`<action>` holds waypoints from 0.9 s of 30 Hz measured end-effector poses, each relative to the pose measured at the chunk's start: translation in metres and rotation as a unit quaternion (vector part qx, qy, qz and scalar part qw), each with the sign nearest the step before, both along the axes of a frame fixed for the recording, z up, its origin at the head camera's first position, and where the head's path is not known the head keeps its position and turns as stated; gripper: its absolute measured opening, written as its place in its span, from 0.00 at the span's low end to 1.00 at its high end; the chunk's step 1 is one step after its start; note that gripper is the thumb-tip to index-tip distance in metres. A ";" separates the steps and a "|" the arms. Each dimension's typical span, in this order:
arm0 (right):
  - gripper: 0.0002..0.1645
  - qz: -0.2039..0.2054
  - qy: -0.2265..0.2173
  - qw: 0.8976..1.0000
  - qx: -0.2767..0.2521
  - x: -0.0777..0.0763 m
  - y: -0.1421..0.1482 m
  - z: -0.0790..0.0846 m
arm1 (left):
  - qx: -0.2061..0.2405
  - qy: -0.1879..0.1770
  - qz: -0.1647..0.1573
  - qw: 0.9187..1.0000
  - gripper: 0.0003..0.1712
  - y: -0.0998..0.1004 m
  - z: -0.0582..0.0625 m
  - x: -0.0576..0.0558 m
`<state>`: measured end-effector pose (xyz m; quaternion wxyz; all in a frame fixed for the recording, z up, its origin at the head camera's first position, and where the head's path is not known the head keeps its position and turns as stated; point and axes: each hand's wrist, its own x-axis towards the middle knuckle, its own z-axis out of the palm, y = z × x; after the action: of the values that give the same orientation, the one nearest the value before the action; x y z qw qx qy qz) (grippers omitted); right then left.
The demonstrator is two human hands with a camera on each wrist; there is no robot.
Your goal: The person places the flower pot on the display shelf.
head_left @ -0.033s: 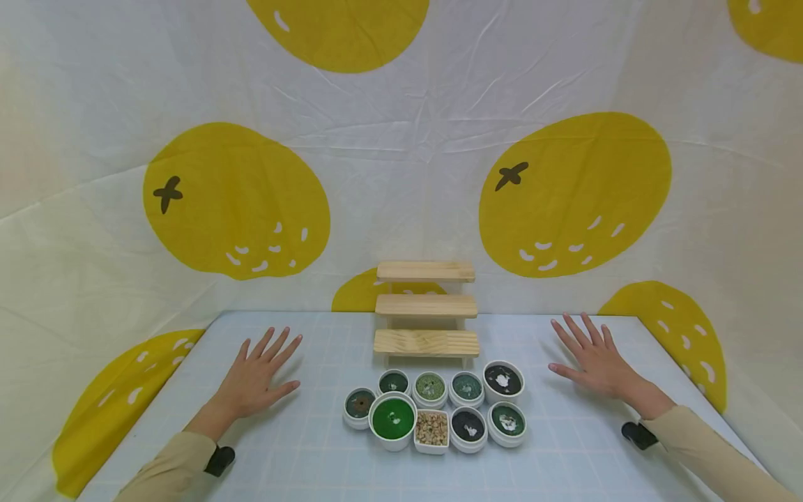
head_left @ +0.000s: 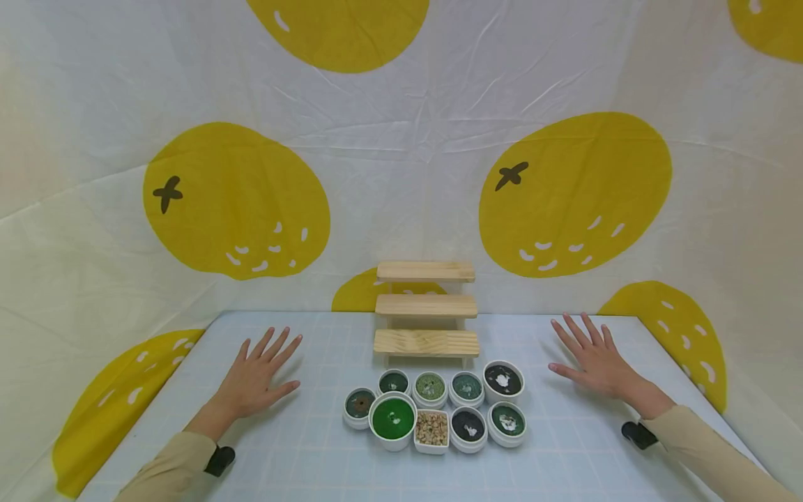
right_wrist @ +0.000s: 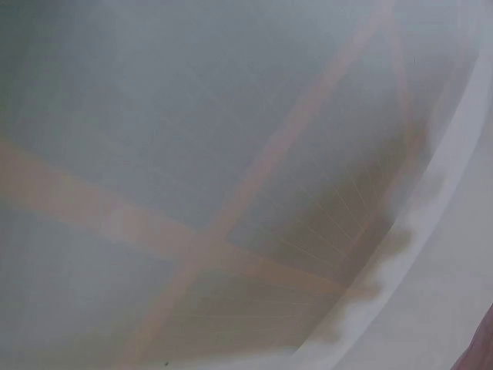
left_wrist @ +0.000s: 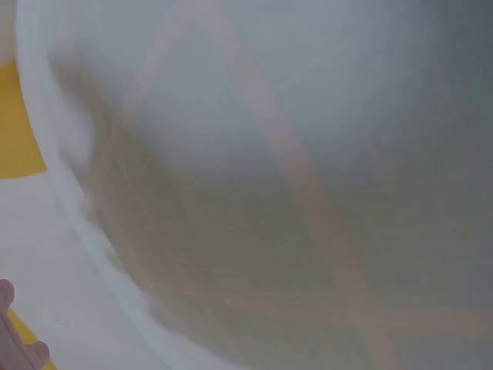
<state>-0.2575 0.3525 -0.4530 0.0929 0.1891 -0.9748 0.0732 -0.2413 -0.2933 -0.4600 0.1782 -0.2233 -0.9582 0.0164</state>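
Note:
Over the left side of the table my left hand (head_left: 252,380) is held palm down, its fingers spread and holding nothing. My right hand (head_left: 596,366) mirrors it on the right side, also with spread fingers and nothing in it. Between them stand several small round white pots, among them a bright green one (head_left: 393,418), a dark one with a white patch (head_left: 503,380) and a speckled green one (head_left: 430,388). A squarish white dish (head_left: 431,447) of beige pebbles sits in the front row. Behind the pots rises a three-step wooden stand (head_left: 426,341). Both hands are apart from these things.
A pale checked cloth (head_left: 282,460) covers the table. White fabric with large yellow fruit shapes (head_left: 238,202) hangs behind and around it. Each wrist wears a black device (head_left: 219,461). The wrist views show mostly cloth and hand shadows, with bits of finger (left_wrist: 19,343) at the edge.

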 end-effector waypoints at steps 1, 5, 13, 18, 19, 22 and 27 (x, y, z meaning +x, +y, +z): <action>0.54 0.000 -0.003 1.000 -0.001 0.000 0.000 0.000 | 0.001 -0.001 0.000 1.000 0.46 0.000 0.000 0.000; 0.54 -0.001 -0.009 1.000 -0.003 0.000 0.001 -0.001 | 0.002 -0.004 0.002 1.000 0.45 0.001 0.000 0.002; 0.52 -0.005 -0.021 1.000 -0.013 -0.005 0.002 -0.004 | -0.007 0.008 0.006 1.000 0.45 0.000 0.001 0.005; 0.50 -0.006 -0.030 0.999 -0.021 -0.010 -0.002 0.000 | -0.001 -0.011 0.009 1.000 0.46 0.000 0.002 0.005; 0.49 -0.006 -0.033 0.999 -0.024 -0.011 -0.003 0.001 | 0.002 -0.018 0.009 1.000 0.46 0.001 0.002 0.005; 0.48 -0.004 -0.043 0.998 -0.040 -0.013 -0.006 0.005 | 0.010 -0.034 0.010 0.999 0.45 0.002 0.002 0.005; 0.46 0.007 -0.062 0.994 -0.085 -0.018 -0.012 0.011 | 0.017 -0.048 0.013 0.999 0.44 0.005 0.001 0.008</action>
<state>-0.2756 0.3404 -0.4421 0.0470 0.1820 -0.9677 0.1679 -0.2337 -0.2881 -0.4592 0.1360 -0.2087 -0.9684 -0.0081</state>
